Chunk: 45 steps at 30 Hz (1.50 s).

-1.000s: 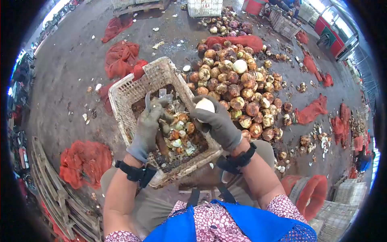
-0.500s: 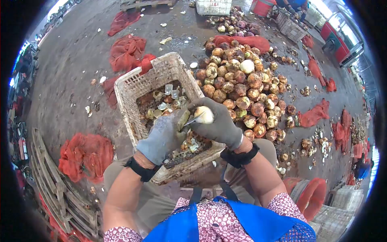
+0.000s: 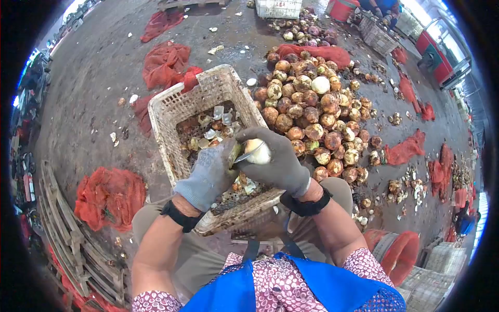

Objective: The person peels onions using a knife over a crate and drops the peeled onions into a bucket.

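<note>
Mid-frame, above the crate (image 3: 244, 214), the right hand (image 3: 280, 162) clasps an onion (image 3: 263, 155) in its grip; the left hand (image 3: 209, 170) grasps a knife (image 3: 243, 157), blade across it. Trimming seems in hand; the next stroke calls for a steady hold.

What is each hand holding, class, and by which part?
The right hand holds a mostly peeled onion around its sides. The left hand holds a knife, seemingly by the handle, which is hidden from view.
</note>
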{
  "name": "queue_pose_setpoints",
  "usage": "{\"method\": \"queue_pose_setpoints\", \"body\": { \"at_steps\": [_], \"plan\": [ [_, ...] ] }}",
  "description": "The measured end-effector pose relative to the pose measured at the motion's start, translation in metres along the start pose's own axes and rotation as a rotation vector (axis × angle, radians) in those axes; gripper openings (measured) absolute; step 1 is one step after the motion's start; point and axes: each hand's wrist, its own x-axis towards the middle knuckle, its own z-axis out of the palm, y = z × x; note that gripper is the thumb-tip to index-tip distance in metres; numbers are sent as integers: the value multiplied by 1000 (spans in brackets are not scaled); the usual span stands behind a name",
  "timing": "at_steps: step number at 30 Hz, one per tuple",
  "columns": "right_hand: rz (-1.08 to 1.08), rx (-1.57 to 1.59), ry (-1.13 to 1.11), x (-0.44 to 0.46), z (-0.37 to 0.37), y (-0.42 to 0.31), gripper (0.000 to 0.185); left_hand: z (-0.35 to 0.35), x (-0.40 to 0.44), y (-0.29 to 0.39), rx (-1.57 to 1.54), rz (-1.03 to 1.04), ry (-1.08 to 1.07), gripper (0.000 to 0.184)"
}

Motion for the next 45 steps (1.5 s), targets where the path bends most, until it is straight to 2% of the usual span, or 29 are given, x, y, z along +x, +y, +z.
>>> {"method": "queue_pose_setpoints", "body": {
  "at_steps": [2,4,6,9,10,11,13,14,15,16,17,19,20,22,23,25,26,29,31,33,34,35,37,38,39,40,41,43,45],
  "plan": [
    [5,25,-10,1,-1,-4,49,-1,1,3,-110,121,81,49],
    [13,45,-19,1,-3,-3,51,0,2,2,-135,93,68,50],
    [-27,364,-159,1,-4,2,55,6,5,-2,-159,61,59,51],
    [146,456,-207,2,-8,-3,61,13,7,-6,-630,-49,63,48],
    [281,437,-192,2,-8,-16,48,13,8,-5,-485,3,98,42],
    [282,437,-189,1,-9,-13,48,13,9,-3,-342,55,132,35],
    [399,966,-325,-2,-12,-12,60,13,12,-4,-205,111,161,30],
    [400,921,-230,-7,-8,-17,72,11,17,-8,-508,-145,138,25],
    [399,915,-231,-6,-8,-16,72,8,21,-12,-806,-405,110,22],
    [474,954,-147,-6,-9,-14,72,-14,22,3,-904,-461,94,24],
    [548,993,-56,-7,-9,-10,73,-27,21,-1,-877,-468,23,25],
    [497,1020,-28,-5,-14,7,66,-22,27,-5,-606,-537,28,26],
    [522,1116,70,-5,-14,13,60,-13,23,-16,-607,-527,23,26],
    [519,1177,201,-5,-15,19,53,0,10,-33,360,-188,89,24],
    [517,1172,204,-5,-15,21,53,3,10,-33,356,-183,91,24],
    [538,1233,365,-3,-12,22,52,-3,15,-15,-39,-257,162,20],
    [512,1271,318,-3,-14,19,51,0,20,-14,-161,-220,220,18],
    [528,1364,328,-12,-14,47,43,-8,22,12,-203,-112,285,17],
    [559,1318,352,-11,-12,35,45,-9,22,29,-190,-119,265,16],
    [582,1144,437,-11,-5,21,49,-2,23,35,-374,-24,343,19],
    [580,1137,437,-9,-1,21,49,1,23,33,-625,-38,240,31],
    [573,1168,490,-6,2,24,47,2,22,32,-630,-33,244,31],
    [563,1194,537,-6,4,35,45,-4,19,44,-104,197,319,51],
    [500,1173,474,-9,4,45,40,-9,16,54,-129,74,192,56],
    [438,1151,408,-12,6,48,36,-4,16,49,-129,74,200,56],
    [306,1049,422,-9,15,4,36,5,17,41,-43,131,228,58],
    [304,1046,413,-6,19,8,36,11,17,33,44,188,256,59],
    [470,1007,428,3,26,10,40,3,16,37,43,79,217,56],
    [79,515,378,-5,28,-8,40,-10,15,34,-306,86,208,49]
  ]
}}
